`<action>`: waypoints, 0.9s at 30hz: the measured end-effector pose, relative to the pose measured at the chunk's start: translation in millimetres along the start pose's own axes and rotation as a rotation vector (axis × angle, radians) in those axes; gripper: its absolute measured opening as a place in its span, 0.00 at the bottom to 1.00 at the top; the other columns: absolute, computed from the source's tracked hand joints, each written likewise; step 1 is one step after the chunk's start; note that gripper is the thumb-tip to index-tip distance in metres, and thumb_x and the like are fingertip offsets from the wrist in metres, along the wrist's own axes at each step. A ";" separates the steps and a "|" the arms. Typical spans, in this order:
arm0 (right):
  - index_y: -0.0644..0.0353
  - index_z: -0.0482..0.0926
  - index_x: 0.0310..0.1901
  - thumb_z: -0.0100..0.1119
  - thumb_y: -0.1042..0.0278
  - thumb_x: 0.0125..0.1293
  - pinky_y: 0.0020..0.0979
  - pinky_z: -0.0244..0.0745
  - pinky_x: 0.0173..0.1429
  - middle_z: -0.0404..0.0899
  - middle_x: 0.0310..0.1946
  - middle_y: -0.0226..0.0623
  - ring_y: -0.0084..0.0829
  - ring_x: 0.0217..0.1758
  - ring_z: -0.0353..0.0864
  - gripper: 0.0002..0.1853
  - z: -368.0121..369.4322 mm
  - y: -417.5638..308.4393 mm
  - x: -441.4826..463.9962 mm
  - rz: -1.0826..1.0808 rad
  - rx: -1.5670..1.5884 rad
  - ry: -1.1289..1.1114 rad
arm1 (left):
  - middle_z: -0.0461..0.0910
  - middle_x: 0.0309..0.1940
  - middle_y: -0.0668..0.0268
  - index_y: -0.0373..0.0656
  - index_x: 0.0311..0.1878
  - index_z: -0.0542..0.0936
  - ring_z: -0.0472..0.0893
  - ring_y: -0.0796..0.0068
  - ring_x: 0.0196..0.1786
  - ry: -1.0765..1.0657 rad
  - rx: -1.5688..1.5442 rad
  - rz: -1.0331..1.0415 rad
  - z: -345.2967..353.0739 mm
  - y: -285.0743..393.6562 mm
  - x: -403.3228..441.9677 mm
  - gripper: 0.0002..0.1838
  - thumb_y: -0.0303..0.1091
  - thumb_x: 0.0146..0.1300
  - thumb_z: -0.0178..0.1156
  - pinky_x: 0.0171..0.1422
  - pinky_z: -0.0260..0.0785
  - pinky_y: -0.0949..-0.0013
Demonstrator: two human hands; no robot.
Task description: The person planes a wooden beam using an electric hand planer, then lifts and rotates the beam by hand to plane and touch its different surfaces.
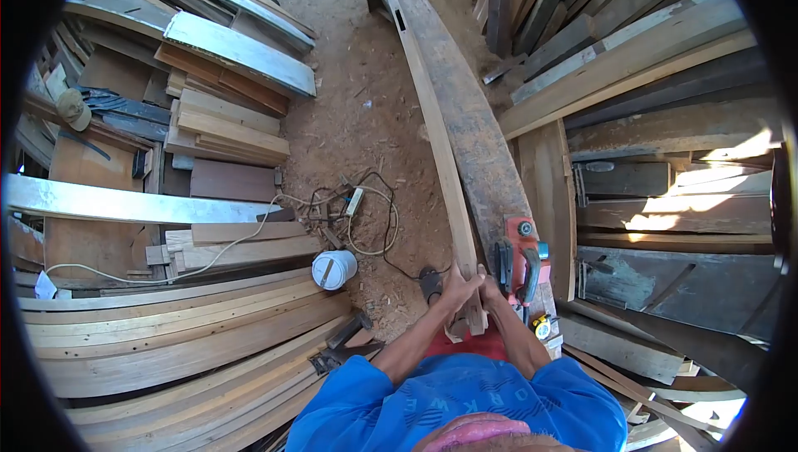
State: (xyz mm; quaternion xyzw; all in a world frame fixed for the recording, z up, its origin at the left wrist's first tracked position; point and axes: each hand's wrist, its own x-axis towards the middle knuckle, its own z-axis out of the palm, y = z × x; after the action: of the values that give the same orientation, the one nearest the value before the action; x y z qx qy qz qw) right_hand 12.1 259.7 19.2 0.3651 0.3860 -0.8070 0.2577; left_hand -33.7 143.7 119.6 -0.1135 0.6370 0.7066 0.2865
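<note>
Right at the near end of a long wooden beam [445, 174], clamped on with the left hand [457, 287], thumb over the top, and gripped from the other side with the right hand [492, 289], fingers partly hidden by the wood. Running away ahead of both hands now, out to the far edge of view, with a dark slot [401, 20] cut in near that far end. Just right of the beam, stretching ahead of the right hand, a worn workbench [478, 120], broad and scuffed. And on it, just beyond the right hand and to its right, a red power planer [525, 257], near but clear of the fingers. Closer in, right of the right forearm [519, 340], a yellow tape measure [543, 327]. Over to the left of the left hand, a white bucket [334, 269] on the sawdust-strewn floor [349, 136], topped with a brown strip [328, 273]. Ahead of that same hand, on its left, a pale power strip [355, 201] amid tangled cable [394, 218]. Farther out left, stacked boards [191, 344] in long layers; well off to the right of the right hand, more heavy timber [628, 179], splashed with sunlight beyond. Just left of the left hand, low down, a dark shoe [431, 282]. Below both hands, a blue shirt [465, 402].
</note>
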 end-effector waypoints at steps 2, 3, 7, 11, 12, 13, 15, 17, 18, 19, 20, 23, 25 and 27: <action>0.72 0.74 0.64 0.32 0.39 0.82 0.43 0.80 0.60 0.82 0.55 0.52 0.42 0.53 0.85 0.38 0.7 -15.5 -7.9 -0.012 0.024 -0.048 | 0.70 0.66 0.57 0.42 0.76 0.58 0.71 0.62 0.69 -0.224 -0.418 -0.075 -1.6 55.3 -21.7 0.42 0.32 0.60 0.65 0.72 0.66 0.57; 0.72 0.74 0.63 0.31 0.40 0.82 0.42 0.81 0.59 0.83 0.51 0.51 0.42 0.50 0.85 0.38 29.4 -43.0 -42.4 -0.009 0.010 -0.007 | 0.68 0.65 0.60 0.44 0.77 0.56 0.69 0.65 0.70 -0.291 -0.318 -0.001 -8.9 51.9 -11.6 0.46 0.37 0.58 0.68 0.73 0.64 0.59; 0.56 0.78 0.56 0.32 0.40 0.83 0.29 0.78 0.36 0.78 0.33 0.30 0.24 0.33 0.78 0.30 97.8 -118.7 -148.2 -0.059 -0.190 -0.011 | 0.69 0.60 0.62 0.46 0.75 0.59 0.73 0.68 0.62 -0.401 -0.387 0.143 -1.7 116.4 -18.2 0.49 0.48 0.54 0.73 0.68 0.70 0.60; 0.62 0.76 0.65 0.33 0.39 0.83 0.35 0.82 0.48 0.83 0.46 0.40 0.28 0.43 0.83 0.34 134.5 -170.5 -244.0 -0.338 -0.299 -0.122 | 0.76 0.57 0.57 0.45 0.71 0.63 0.80 0.63 0.59 -0.578 -0.452 0.290 13.9 225.4 -68.0 0.43 0.57 0.61 0.70 0.64 0.76 0.55; 0.60 0.76 0.64 0.35 0.40 0.82 0.35 0.82 0.43 0.83 0.44 0.39 0.29 0.39 0.83 0.32 147.3 -187.7 -271.1 -0.376 -0.253 -0.162 | 0.78 0.55 0.55 0.44 0.70 0.65 0.82 0.61 0.57 -0.623 -0.460 0.336 17.6 250.4 -75.8 0.42 0.61 0.62 0.68 0.63 0.77 0.54; 0.58 0.76 0.64 0.37 0.41 0.82 0.35 0.83 0.38 0.83 0.41 0.38 0.31 0.36 0.84 0.30 163.4 -203.6 -301.4 -0.411 -0.206 -0.204 | 0.80 0.53 0.54 0.43 0.69 0.66 0.83 0.58 0.56 -0.656 -0.466 0.355 19.8 274.5 -81.4 0.41 0.63 0.63 0.66 0.62 0.78 0.53; 0.58 0.75 0.64 0.40 0.43 0.81 0.37 0.85 0.34 0.83 0.41 0.38 0.33 0.33 0.85 0.28 182.4 -222.4 -338.6 -0.489 -0.090 -0.338 | 0.82 0.50 0.51 0.42 0.67 0.69 0.85 0.54 0.54 -0.710 -0.479 0.360 23.1 321.2 -90.5 0.41 0.67 0.65 0.62 0.61 0.80 0.49; 0.61 0.74 0.66 0.43 0.45 0.81 0.40 0.87 0.35 0.84 0.44 0.42 0.36 0.36 0.87 0.28 193.0 -232.1 -359.2 -0.570 0.056 -0.527 | 0.84 0.48 0.49 0.42 0.65 0.72 0.86 0.49 0.53 -0.797 -0.499 0.316 23.6 365.4 -97.5 0.41 0.70 0.65 0.60 0.61 0.80 0.45; 0.62 0.73 0.65 0.44 0.45 0.81 0.40 0.87 0.35 0.85 0.44 0.43 0.36 0.37 0.88 0.28 202.5 -238.4 -373.2 -0.613 0.049 -0.550 | 0.84 0.48 0.49 0.41 0.65 0.73 0.85 0.48 0.53 -0.864 -0.512 0.286 22.9 387.5 -100.7 0.42 0.70 0.64 0.60 0.61 0.80 0.43; 0.64 0.73 0.65 0.44 0.46 0.81 0.41 0.88 0.35 0.85 0.44 0.44 0.36 0.38 0.89 0.28 213.4 -243.9 -387.1 -0.651 0.044 -0.571 | 0.83 0.48 0.48 0.41 0.64 0.74 0.85 0.46 0.53 -0.925 -0.526 0.249 21.9 403.4 -106.3 0.42 0.70 0.64 0.60 0.61 0.80 0.42; 0.65 0.73 0.65 0.44 0.47 0.81 0.42 0.89 0.35 0.86 0.44 0.45 0.36 0.39 0.89 0.28 221.8 -249.7 -393.2 -0.691 0.040 -0.592 | 0.84 0.47 0.51 0.42 0.61 0.76 0.86 0.48 0.51 -0.924 -0.543 0.274 21.6 416.2 -114.4 0.38 0.68 0.65 0.61 0.61 0.80 0.41; 0.66 0.73 0.65 0.43 0.51 0.82 0.41 0.90 0.32 0.87 0.44 0.45 0.35 0.38 0.90 0.26 236.1 -265.1 -388.3 -0.664 0.111 -0.721 | 0.87 0.44 0.56 0.44 0.54 0.80 0.87 0.53 0.48 -0.908 -0.573 0.336 20.8 445.3 -133.2 0.30 0.62 0.66 0.64 0.60 0.79 0.41; 0.64 0.73 0.65 0.43 0.53 0.82 0.39 0.90 0.32 0.87 0.44 0.44 0.34 0.36 0.91 0.24 247.1 -272.5 -392.0 -0.634 0.153 -0.718 | 0.87 0.44 0.57 0.44 0.53 0.81 0.87 0.54 0.49 -0.875 -0.578 0.358 17.3 453.5 -137.2 0.29 0.62 0.65 0.65 0.60 0.79 0.41; 0.63 0.72 0.66 0.43 0.56 0.82 0.38 0.90 0.30 0.87 0.44 0.42 0.34 0.34 0.91 0.22 258.8 -276.7 -400.1 -0.604 0.216 -0.728 | 0.87 0.45 0.58 0.45 0.53 0.81 0.87 0.55 0.51 -0.918 -0.603 0.338 12.0 459.1 -132.1 0.28 0.60 0.64 0.66 0.61 0.79 0.41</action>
State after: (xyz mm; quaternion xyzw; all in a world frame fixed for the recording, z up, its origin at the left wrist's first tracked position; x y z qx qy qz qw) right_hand -41.6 260.9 567.5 -0.0447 0.2735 -0.9565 0.0911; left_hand -176.5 109.7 574.3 0.2318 0.2267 0.8699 0.3718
